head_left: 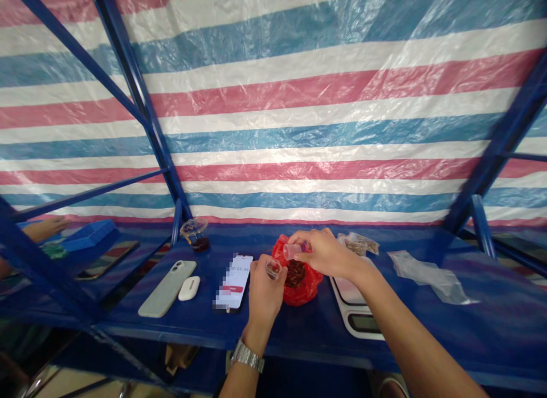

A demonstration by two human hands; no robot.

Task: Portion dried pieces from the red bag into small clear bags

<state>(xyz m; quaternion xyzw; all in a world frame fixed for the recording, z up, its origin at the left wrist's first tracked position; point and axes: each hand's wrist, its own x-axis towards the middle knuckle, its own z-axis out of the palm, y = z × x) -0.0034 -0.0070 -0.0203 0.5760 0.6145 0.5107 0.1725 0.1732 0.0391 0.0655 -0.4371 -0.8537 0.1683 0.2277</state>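
Observation:
My left hand (pixel 264 289) is closed round a small clear container (pixel 273 268), held over the blue shelf (pixel 299 324). Just to its right, my right hand (pixel 327 252) pinches a small clear cap or cup (pixel 293 251) above a red plastic bag (pixel 299 279) that holds dark brown pieces. The two hands are close together over the bag. A steel watch (pixel 248 355) is on my left wrist. A white digital scale (pixel 356 312) lies under my right forearm.
A phone with a lit screen (pixel 234 283), a face-down phone in a grey case (pixel 167 288) and a white earbud case (pixel 189 287) lie at left. A clear cup with dark liquid (pixel 195 234) stands behind. Clear plastic bags (pixel 427 275) lie at right. Another person's hand (pixel 45 228) shows far left.

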